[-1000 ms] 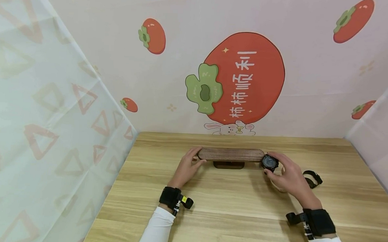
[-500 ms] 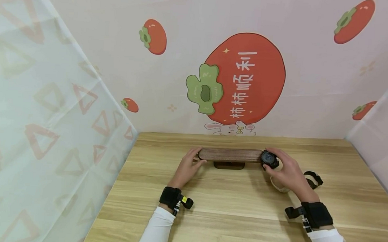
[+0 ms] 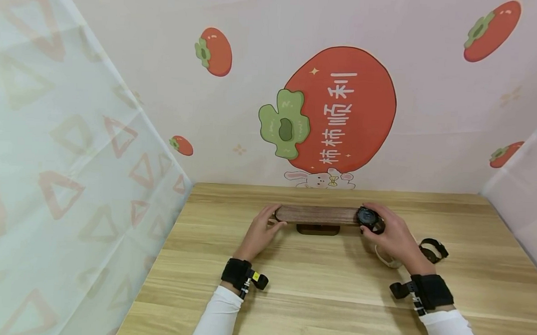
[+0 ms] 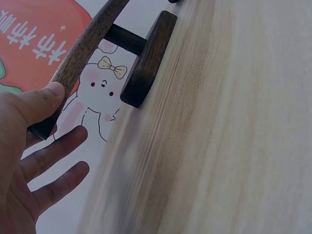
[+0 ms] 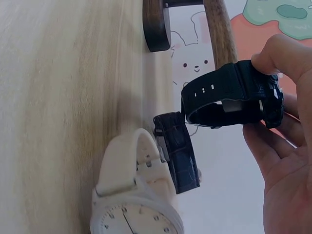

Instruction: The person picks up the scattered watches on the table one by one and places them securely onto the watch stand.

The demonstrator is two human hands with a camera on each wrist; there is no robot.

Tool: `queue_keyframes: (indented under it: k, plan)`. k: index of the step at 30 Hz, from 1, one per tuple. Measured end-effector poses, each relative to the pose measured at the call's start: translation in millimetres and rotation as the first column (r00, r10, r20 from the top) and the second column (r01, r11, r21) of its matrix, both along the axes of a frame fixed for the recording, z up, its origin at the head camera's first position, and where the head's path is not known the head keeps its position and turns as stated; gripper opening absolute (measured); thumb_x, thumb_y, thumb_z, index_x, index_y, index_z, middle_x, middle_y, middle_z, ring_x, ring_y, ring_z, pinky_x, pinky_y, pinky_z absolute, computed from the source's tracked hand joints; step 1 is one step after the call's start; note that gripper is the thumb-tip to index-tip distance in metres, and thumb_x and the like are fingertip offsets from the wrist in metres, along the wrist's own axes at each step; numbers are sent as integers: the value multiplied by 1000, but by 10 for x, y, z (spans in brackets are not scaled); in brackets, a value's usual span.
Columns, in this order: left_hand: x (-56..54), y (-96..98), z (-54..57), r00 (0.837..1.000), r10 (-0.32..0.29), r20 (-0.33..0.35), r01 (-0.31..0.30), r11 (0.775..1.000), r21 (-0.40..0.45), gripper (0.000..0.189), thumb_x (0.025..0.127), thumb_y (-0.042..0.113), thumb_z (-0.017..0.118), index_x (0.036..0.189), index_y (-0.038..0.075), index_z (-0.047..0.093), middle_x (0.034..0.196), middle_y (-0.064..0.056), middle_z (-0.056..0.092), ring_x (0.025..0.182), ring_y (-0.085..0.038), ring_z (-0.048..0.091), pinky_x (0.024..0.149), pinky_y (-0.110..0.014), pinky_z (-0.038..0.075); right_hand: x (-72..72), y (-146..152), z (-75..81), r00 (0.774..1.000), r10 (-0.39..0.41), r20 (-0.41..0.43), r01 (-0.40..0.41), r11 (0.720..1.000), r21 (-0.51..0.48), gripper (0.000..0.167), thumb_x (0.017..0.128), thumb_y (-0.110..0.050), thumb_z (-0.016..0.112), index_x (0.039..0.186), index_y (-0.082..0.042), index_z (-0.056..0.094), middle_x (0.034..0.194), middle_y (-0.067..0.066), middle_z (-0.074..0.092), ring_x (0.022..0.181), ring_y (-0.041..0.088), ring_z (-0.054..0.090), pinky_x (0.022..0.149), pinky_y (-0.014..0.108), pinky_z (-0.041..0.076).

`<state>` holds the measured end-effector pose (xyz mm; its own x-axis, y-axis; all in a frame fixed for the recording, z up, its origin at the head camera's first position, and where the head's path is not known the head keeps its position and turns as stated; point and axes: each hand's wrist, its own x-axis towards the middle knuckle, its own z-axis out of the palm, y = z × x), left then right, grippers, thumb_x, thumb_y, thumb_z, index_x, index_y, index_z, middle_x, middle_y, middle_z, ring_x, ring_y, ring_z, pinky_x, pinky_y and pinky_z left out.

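A dark wooden watch stand (image 3: 317, 215), a long rounded bar on a short post and base (image 4: 146, 63), stands near the back of the table. My left hand (image 3: 258, 231) holds the bar's left end between thumb and forefinger; the other fingers (image 4: 61, 146) are spread apart. My right hand (image 3: 393, 235) pinches a black digital watch (image 3: 367, 217) at the bar's right end. Its closed strap (image 5: 214, 90) overlaps the end of the bar in the right wrist view, face turned toward the head camera.
Below the right hand a white watch (image 5: 119, 163) rests on the wooden table (image 3: 308, 294), with a dark textured strap (image 5: 178, 151) beside it. Another black watch (image 3: 433, 250) lies to the right. A printed wall sheet (image 3: 235, 106) rises behind the table.
My right hand has moved left with the black digital watch, so its face now covers the bar's right end. The left hand and the stand have stayed in place.
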<state>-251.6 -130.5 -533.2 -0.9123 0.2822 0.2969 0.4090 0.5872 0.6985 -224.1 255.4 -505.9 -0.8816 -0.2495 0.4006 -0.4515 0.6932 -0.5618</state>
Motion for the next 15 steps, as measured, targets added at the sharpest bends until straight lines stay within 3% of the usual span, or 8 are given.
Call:
queue_keyframes:
  k: [8, 15]
  plan:
    - [2, 15, 15, 999, 4, 33, -4, 1000, 1, 62, 103, 26, 72, 160, 18, 49, 156, -10, 55, 131, -27, 63, 100, -38, 63, -59, -62, -32, 1000, 8, -23, -8, 1000, 18, 64, 91, -5, 81, 150, -2, 55, 144, 28, 60, 121, 48, 66, 90, 64, 62]
    - [-3, 2, -10, 1000, 3, 20, -3, 1000, -6, 63, 103, 27, 72, 159, 12, 49, 155, -10, 56, 127, -27, 64, 97, -37, 64, -74, -93, -39, 999, 11, 39, -12, 1000, 21, 65, 93, -7, 79, 153, -2, 53, 149, 29, 57, 128, 50, 61, 96, 67, 59]
